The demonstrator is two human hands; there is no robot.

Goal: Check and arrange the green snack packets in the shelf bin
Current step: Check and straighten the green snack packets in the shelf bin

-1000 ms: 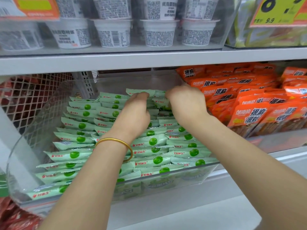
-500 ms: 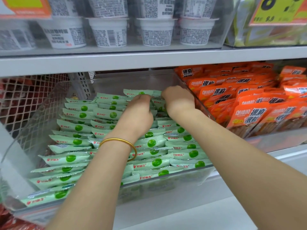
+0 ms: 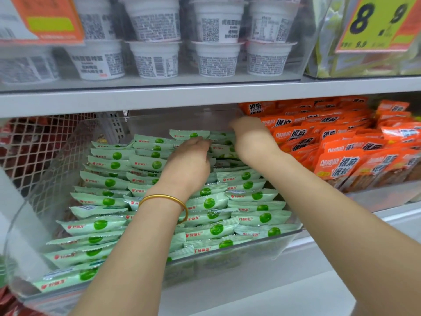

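Hidden: fingertips of left hand (image 3: 190,159) and right hand (image 3: 251,139), among rear green packets (image 3: 189,134); grips unreadable.
Pose: both knuckles-up, side by side, deep in bin (image 3: 250,252).

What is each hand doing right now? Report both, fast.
Left hand: fingers curled on green snack packets at the back of the clear bin.
Right hand: at the back packets, fingers hidden, cannot tell.
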